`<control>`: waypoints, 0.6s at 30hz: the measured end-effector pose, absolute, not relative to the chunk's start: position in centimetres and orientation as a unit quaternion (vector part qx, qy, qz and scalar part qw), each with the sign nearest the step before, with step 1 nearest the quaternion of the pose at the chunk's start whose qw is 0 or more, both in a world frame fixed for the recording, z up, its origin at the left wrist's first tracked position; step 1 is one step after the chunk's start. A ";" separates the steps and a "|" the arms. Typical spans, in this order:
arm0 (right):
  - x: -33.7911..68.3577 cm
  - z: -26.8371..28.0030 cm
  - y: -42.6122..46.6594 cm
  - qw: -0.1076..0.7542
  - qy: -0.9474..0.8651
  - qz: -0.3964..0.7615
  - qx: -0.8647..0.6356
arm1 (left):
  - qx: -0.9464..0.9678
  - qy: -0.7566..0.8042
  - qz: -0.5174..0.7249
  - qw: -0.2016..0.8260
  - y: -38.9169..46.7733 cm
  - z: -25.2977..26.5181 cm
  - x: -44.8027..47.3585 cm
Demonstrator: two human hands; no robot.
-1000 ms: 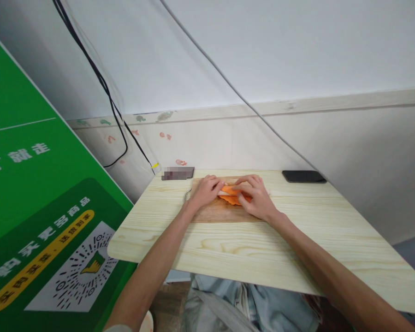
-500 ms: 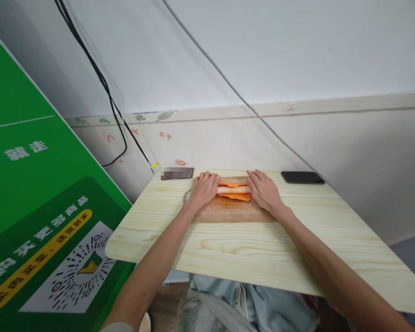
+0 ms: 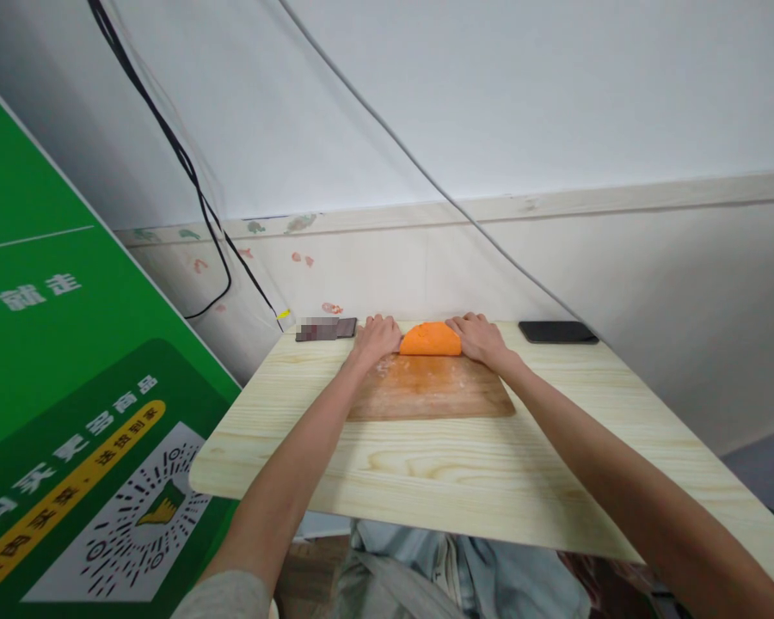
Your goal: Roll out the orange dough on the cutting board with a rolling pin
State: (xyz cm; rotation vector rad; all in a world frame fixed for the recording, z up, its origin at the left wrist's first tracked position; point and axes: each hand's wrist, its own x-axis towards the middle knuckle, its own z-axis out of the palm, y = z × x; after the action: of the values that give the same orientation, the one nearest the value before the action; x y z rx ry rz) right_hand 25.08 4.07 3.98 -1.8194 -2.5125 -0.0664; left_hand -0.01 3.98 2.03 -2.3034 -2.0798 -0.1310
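Observation:
An orange sheet of dough [image 3: 430,340] is wrapped around a rolling pin at the far end of a wooden board [image 3: 432,394]. The pin itself is almost wholly hidden by the dough and my hands. My left hand [image 3: 374,336] presses on its left end and my right hand [image 3: 481,337] on its right end, fingers curled over it. The near part of the board is bare, with faint flour marks.
The board lies on a pale wooden table [image 3: 426,468] against the wall. A black phone [image 3: 558,332] lies at the far right, a dark flat object [image 3: 327,327] at the far left. A green banner [image 3: 52,387] leans at the left. Cables [image 3: 197,198] hang on the wall.
Both hands have rolled the pin away from me to the board's far edge. The orange dough, flat under the pin before, is now wound around it.

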 end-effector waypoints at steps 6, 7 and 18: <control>24.7 4.0 5.8 0.053 -0.793 -0.006 -0.607 | -0.716 -0.693 -0.079 -0.005 5.7 2.3 0.2; 24.7 4.0 6.1 0.052 -0.793 -0.006 -0.608 | -0.707 -0.702 -0.086 -0.011 6.0 2.5 0.3; 25.3 2.9 5.7 0.058 -0.806 -0.019 -0.588 | -0.705 -0.698 -0.115 -0.045 4.7 2.4 0.5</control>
State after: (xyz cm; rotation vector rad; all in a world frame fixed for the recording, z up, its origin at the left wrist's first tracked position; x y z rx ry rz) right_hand 25.34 5.70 2.86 -1.7829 -2.4432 -0.0565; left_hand 0.48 4.71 2.36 -2.2810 -2.2599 -0.3708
